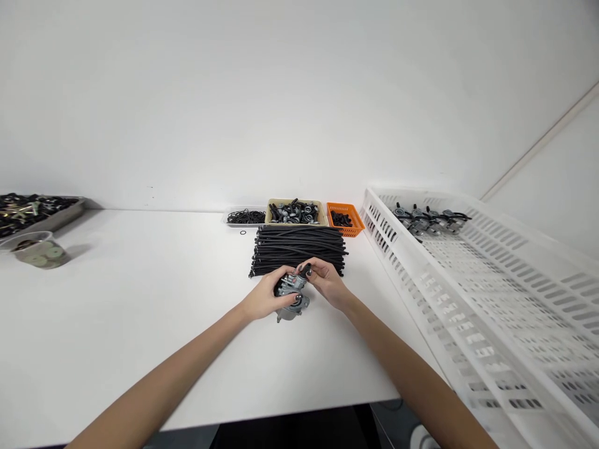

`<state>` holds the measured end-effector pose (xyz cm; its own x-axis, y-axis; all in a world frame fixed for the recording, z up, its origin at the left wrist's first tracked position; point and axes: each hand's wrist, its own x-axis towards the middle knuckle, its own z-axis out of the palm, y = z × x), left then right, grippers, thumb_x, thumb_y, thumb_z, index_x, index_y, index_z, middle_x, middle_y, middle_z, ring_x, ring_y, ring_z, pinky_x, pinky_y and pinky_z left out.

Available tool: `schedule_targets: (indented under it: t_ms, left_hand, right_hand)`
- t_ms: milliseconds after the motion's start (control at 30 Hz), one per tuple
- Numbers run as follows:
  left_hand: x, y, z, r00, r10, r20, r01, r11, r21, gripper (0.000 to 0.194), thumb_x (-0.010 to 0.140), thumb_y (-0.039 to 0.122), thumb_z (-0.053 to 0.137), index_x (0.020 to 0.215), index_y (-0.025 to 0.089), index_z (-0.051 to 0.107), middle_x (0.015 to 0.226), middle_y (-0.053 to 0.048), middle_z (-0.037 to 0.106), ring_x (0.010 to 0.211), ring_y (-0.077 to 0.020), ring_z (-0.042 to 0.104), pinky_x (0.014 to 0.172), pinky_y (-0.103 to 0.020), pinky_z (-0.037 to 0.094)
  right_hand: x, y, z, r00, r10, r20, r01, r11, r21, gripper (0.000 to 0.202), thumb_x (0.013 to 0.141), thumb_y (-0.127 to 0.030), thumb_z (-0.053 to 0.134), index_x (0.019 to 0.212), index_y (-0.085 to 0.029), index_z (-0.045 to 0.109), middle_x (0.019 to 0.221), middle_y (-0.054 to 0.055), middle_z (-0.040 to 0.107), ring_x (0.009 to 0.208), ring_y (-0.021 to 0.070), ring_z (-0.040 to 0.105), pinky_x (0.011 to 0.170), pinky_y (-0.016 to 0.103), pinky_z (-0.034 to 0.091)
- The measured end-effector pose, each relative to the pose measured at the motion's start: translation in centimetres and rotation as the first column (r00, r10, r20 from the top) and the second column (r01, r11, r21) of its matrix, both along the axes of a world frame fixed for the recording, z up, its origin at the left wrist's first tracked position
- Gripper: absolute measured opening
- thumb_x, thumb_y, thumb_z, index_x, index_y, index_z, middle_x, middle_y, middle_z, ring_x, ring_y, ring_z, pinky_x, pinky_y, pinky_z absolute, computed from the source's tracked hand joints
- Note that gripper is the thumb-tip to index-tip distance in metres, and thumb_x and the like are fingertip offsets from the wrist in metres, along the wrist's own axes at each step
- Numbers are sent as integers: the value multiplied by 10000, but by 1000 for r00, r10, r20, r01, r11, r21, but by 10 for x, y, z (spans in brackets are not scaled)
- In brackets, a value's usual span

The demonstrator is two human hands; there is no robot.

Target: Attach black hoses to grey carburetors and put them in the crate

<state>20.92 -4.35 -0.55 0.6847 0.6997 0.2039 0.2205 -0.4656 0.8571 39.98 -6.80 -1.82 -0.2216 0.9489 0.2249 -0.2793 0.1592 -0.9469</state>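
Note:
My left hand (271, 295) is wrapped round a silver-grey metal carburetor (291, 308), its thumb across the body. The carburetor is held tilted above the near part of the white table. At its upper right end, my right hand (326, 284) pinches a small black rubber cap (306, 270) between thumb and fingers. The cap touches the carburetor, but how far it sits on it is hidden by the fingers. Just behind both hands lies a stack of black rubber hoses (299, 244).
Behind the hoses stand a tray of black rings (246, 216), a cream bin (267, 218) of black fittings and an orange basket (355, 229). A white crate (421, 274) holding several carburetors (433, 221) is at right. At left are a plastic cup (42, 252) and a metal tray (70, 215).

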Motion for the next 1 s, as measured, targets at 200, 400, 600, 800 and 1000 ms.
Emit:
schedule_targets:
  t_ms: [200,400,600,800,1000]
  left_hand:
    - [0,0,0,1000,-2,-6,1,1000,-27,410,752,284,617,1137,187,514,1020,-35,615,904,-201,570,830,-318,435]
    - [-2,-1,-2,998,-32,53,35,998,-58,424,767,327,622,1151,196,498,1088,-56,588,981,-227,545,879,-339,417]
    - [-9,3,-11,915,-85,396,234,909,-345,702,749,505,643,1342,256,363,1198,-90,555,1095,-264,529,925,-383,390]
    - [-6,-12,-16,789,-142,598,583,480,-655,535,754,474,639,1168,139,586,1129,-167,637,1028,-331,612,824,-439,475]
    - [-2,-14,-17,724,115,680,537,525,-660,469,779,445,611,1132,136,608,1137,-158,645,887,-262,667,640,-289,506]
  right_hand:
    - [6,0,-1,993,115,-29,-115,993,-12,271,733,-377,727,906,-176,671,883,44,657,835,154,593,809,298,441]
    - [-3,-3,0,996,64,61,-64,998,-6,323,651,-358,789,887,-168,675,845,44,672,782,165,612,772,311,465]
    - [-18,-8,4,998,-56,-23,56,998,2,244,665,-324,781,838,-185,680,758,26,671,719,169,620,710,298,484]
    - [-21,-12,33,995,-90,-36,92,993,69,279,711,-327,746,955,-209,679,878,49,693,806,184,638,750,307,496]
    - [-9,22,59,964,-208,167,158,950,271,288,809,-424,617,982,-202,678,901,74,700,829,194,633,786,353,495]
